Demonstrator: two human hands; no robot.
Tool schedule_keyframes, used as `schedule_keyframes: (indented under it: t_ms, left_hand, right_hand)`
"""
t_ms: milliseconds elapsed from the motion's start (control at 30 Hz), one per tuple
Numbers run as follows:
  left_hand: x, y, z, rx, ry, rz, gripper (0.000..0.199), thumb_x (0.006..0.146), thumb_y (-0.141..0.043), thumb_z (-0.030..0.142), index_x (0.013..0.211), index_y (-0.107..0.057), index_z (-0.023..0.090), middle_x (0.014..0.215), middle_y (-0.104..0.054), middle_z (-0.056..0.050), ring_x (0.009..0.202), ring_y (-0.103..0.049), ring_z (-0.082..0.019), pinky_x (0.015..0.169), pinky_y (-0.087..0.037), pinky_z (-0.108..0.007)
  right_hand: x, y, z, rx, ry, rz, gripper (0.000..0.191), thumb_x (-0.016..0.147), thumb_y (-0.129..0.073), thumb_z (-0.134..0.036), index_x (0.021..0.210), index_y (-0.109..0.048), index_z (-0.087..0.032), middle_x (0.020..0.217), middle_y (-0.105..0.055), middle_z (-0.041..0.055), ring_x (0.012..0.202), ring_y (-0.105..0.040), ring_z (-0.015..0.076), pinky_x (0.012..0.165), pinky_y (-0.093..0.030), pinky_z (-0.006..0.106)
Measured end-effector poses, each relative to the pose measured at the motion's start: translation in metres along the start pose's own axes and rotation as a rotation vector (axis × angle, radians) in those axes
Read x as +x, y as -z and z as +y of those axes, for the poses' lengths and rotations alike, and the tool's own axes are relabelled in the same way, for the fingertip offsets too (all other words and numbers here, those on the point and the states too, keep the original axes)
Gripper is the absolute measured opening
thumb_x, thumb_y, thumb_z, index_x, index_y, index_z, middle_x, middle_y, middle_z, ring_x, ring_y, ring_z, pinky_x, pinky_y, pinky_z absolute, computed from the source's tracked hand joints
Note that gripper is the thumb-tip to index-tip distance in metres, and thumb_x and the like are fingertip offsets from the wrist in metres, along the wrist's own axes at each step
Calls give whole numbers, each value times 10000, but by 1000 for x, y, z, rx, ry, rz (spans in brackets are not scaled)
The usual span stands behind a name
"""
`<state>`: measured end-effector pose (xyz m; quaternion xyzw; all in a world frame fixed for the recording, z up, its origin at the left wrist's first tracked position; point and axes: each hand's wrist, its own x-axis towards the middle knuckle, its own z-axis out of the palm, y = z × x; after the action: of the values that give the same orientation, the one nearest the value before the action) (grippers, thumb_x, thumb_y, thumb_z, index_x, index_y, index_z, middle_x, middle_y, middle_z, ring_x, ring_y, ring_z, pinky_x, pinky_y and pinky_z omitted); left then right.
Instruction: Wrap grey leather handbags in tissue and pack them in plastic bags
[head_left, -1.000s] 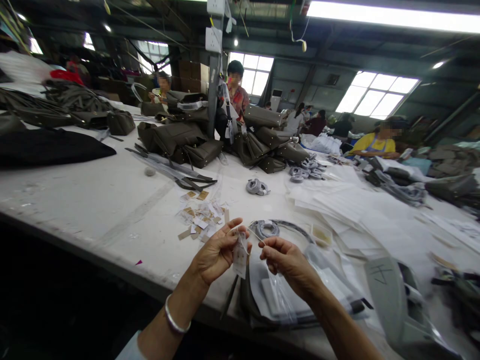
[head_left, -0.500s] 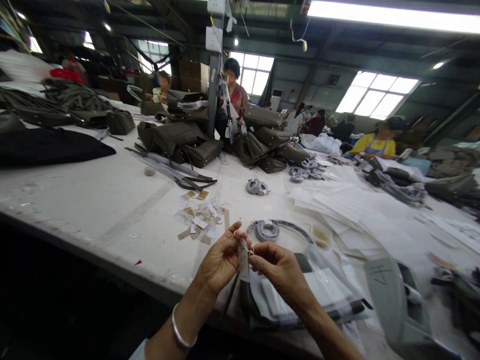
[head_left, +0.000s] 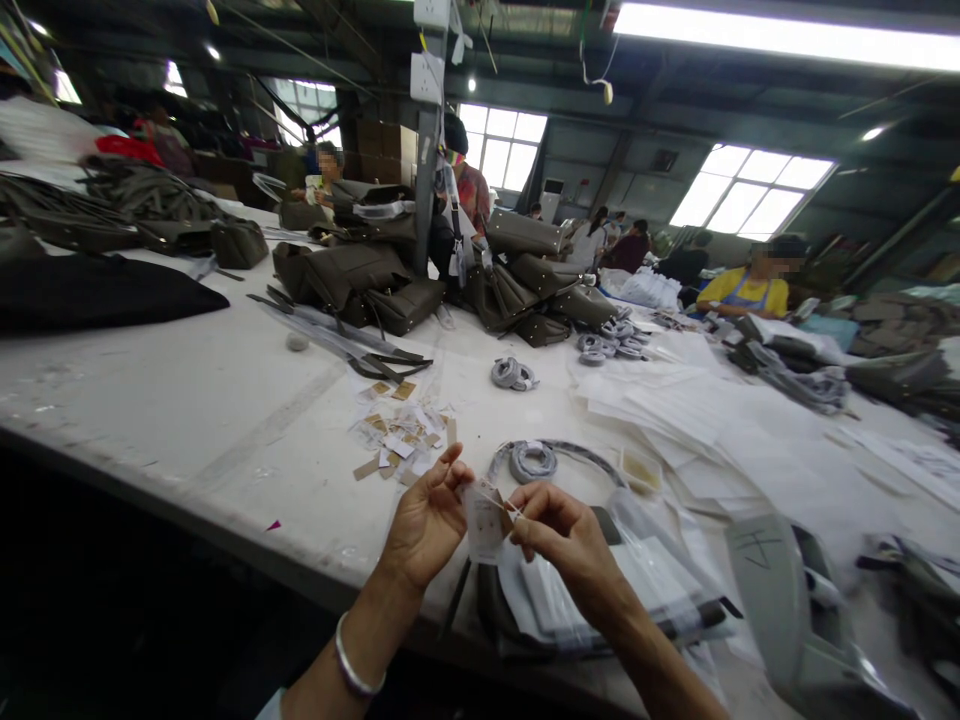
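Observation:
My left hand [head_left: 429, 525] pinches a small clear packet [head_left: 484, 528] with printed marks at its upper edge, just above the table's front edge. Fingertips of my right hand [head_left: 566, 530] are closed on a thin white string [head_left: 515, 513] beside a small brown card [head_left: 505, 520], at the packet's right side. Whether the card is inside the packet or behind it I cannot tell. Below my right hand lies a dark bag [head_left: 491, 610] with white wrapping [head_left: 645, 580] over it. Beyond both hands, several small cards and tags [head_left: 401, 430] lie in a loose pile.
A wrapped coiled strap [head_left: 534, 462] and a small clear tray [head_left: 641, 470] lie behind my hands. White sheets [head_left: 675, 420] spread to the right, near a grey tape dispenser-like object [head_left: 780, 600]. Dark bags [head_left: 360, 285] are heaped around a post [head_left: 429, 180]. Co-workers sit farther back.
The packet has turned to show its broad face, and the brown card now shows beside it. My left hand has shifted slightly left; my right hand stays close to it.

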<state>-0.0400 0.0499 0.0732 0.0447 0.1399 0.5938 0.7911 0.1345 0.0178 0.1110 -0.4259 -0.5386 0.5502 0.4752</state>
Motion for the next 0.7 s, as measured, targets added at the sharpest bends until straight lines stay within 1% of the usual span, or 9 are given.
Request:
schedule_keyframes:
  t_ms: [100, 200, 267, 333, 400, 467, 533, 600, 700]
  left_hand:
    - [-4, 1, -1, 21, 18, -69, 310, 758, -718, 145, 1051, -622, 166, 627, -557, 74, 612, -597, -72, 824, -535, -275]
    - [-10, 1, -1, 198, 66, -197, 296, 757, -741, 180, 1031, -634, 148, 534, -469, 100, 472, -471, -39, 743, -516, -236]
    - [-12, 1, 2, 313, 97, -273, 275, 750, -746, 170, 1003, -646, 132, 491, -445, 104, 414, -391, -28, 697, -503, -231]
    - [-12, 2, 6, 316, 66, -289, 254, 744, -745, 155, 980, -653, 138, 467, -426, 111, 396, -353, -22, 684, -498, -228]
    - [-11, 5, 9, 246, -4, -250, 254, 743, -736, 148, 982, -651, 162, 475, -434, 111, 421, -388, -28, 705, -499, -225]
    - [-10, 8, 10, 212, -40, -218, 247, 752, -724, 144, 985, -650, 177, 491, -459, 103, 466, -450, -43, 741, -504, -238]
    - [-9, 13, 7, 243, -37, -209, 232, 751, -723, 134, 971, -659, 173, 484, -476, 86, 548, -541, -82, 787, -508, -268]
    - [-9, 18, 4, 256, -48, -193, 237, 734, -742, 126, 956, -672, 169, 478, -493, 69, 652, -609, -123, 832, -504, -289]
    - [-9, 21, 2, 149, -111, -158, 299, 701, -788, 157, 978, -679, 190, 524, -524, 71, 690, -613, -118, 851, -498, -288]
  right_hand:
    - [-1, -2, 4, 106, 8, 75, 332, 710, -791, -360, 604, -535, -178, 806, -630, 15, 494, -498, 75, 410, -386, 217]
    - [2, -2, 4, 231, -27, 135, 358, 686, -819, -348, 655, -499, -191, 723, -618, -20, 426, -466, 56, 350, -341, 188]
    - [4, 1, 3, 289, -111, 106, 369, 657, -847, -332, 777, -522, -205, 704, -627, -36, 420, -497, 70, 334, -343, 174]
    - [4, 5, 4, 324, -206, 19, 436, 639, -867, -311, 897, -531, -210, 716, -654, -27, 470, -567, 100, 352, -388, 172]
    - [2, 10, 5, 360, -275, -92, 461, 644, -871, -316, 932, -530, -199, 717, -676, -6, 508, -603, 115, 386, -435, 180]
    - [-1, 13, 5, 410, -314, -168, 439, 669, -860, -345, 918, -532, -193, 683, -670, -9, 471, -577, 97, 391, -440, 178]
    - [-4, 14, 1, 462, -317, -199, 420, 690, -845, -384, 914, -542, -196, 646, -644, -32, 431, -537, 75, 385, -432, 172]
    - [-7, 14, -6, 484, -291, -214, 429, 677, -855, -390, 920, -560, -195, 684, -647, -31, 456, -552, 70, 418, -455, 178]
    - [-8, 13, -14, 432, -259, -238, 424, 637, -884, -327, 894, -579, -184, 771, -671, -8, 530, -605, 89, 483, -499, 204]
